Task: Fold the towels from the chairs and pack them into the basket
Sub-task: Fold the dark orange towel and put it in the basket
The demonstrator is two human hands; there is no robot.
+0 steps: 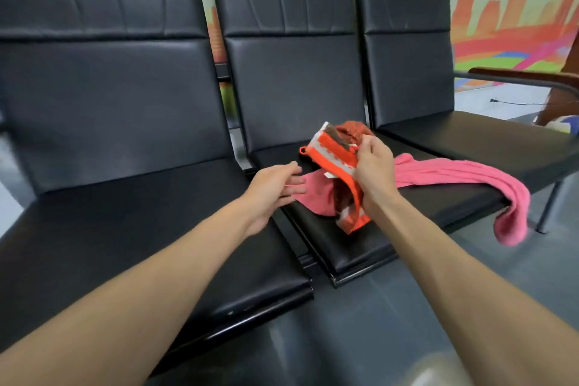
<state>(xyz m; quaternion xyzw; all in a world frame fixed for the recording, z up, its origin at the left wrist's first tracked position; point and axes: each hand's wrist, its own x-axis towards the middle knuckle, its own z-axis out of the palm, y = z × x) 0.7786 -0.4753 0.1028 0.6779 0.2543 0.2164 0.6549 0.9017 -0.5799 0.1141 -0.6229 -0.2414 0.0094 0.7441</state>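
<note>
An orange, white and brown patterned towel [336, 153] is lifted above the middle chair seat [354, 238], bunched and hanging down. My right hand [374, 166] grips it near its upper edge. A pink towel [454, 174] lies across the same seat, its right end drooping over the seat's edge. My left hand [275, 188] hovers with straight fingers just left of the pink towel's near corner, holding nothing. No basket is in view.
Three black padded chairs stand in a row; the left seat [131, 229] and the right seat [488, 141] are bare. A dark armrest [526, 78] juts out at the far right. Grey floor [407, 323] runs in front.
</note>
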